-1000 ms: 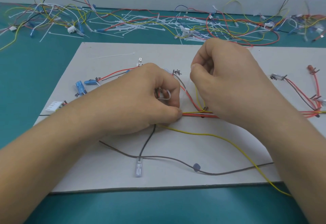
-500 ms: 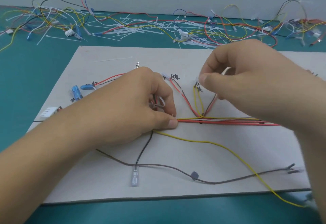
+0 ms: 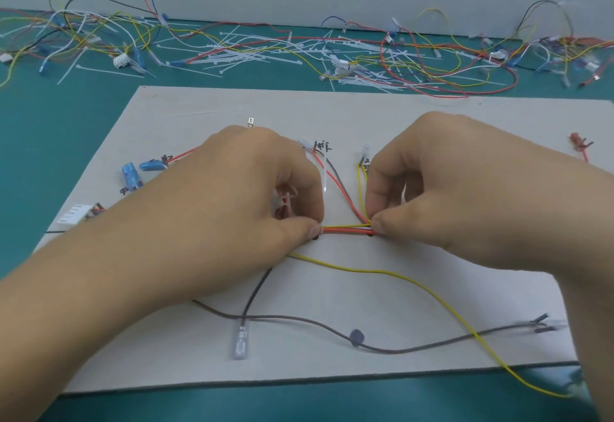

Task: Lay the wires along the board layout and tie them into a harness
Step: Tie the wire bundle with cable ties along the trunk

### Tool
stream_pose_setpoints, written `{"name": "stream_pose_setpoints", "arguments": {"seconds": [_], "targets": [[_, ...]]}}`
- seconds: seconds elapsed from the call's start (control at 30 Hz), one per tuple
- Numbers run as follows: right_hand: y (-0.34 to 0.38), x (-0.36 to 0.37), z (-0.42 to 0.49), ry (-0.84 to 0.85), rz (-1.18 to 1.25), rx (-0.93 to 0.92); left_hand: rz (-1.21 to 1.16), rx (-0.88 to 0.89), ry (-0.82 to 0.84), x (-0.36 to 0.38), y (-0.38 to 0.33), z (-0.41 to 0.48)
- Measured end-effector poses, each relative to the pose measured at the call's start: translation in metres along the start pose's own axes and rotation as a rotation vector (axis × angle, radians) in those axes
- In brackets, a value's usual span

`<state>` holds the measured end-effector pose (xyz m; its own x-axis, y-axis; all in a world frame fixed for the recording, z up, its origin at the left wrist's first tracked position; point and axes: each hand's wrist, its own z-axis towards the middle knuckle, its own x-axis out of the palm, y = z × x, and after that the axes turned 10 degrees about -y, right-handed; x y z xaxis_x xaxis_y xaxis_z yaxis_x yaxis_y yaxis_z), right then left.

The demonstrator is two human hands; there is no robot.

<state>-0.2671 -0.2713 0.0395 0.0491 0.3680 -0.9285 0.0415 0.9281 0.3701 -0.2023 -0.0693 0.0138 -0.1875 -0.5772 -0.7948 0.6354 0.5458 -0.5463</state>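
On the board (image 3: 398, 115), our left grip (image 3: 239, 209) and right grip (image 3: 448, 195) each pinch the wire bundle (image 3: 345, 230) (limp, springy); we'd hold close together.

Wiring workshop bench: green mat (image 3: 66, 129), layout board (image 3: 199, 105), loose cable ties (image 3: 232, 56).

Left hand (image 3: 239, 209), right hand (image 3: 465, 195) (both pinched)

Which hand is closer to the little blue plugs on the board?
Left. The left hand pinches the wire bundle to the right of the blue plugs; the right hand pinches it farther right, beyond the left hand.
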Motion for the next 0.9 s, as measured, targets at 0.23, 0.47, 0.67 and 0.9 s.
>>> {"name": "stream_pose_setpoints", "arguments": {"seconds": [0.23, 0.47, 0.67, 0.9], "targets": [[0.001, 0.002, 0.001, -0.008, -0.058, -0.063, 0.130, 0.068, 0.014, -0.002, -0.005, 0.001], [0.011, 0.012, -0.003, -0.082, -0.022, -0.105, 0.210, 0.103, 0.088, -0.015, 0.000, 0.004], [0.026, 0.028, 0.000, -0.151, 0.021, -0.135, 0.242, 0.102, 0.155, -0.033, 0.018, 0.004], [0.027, 0.033, 0.003, -0.133, 0.084, -0.128, 0.155, 0.117, 0.178, -0.034, 0.037, 0.010]]}}
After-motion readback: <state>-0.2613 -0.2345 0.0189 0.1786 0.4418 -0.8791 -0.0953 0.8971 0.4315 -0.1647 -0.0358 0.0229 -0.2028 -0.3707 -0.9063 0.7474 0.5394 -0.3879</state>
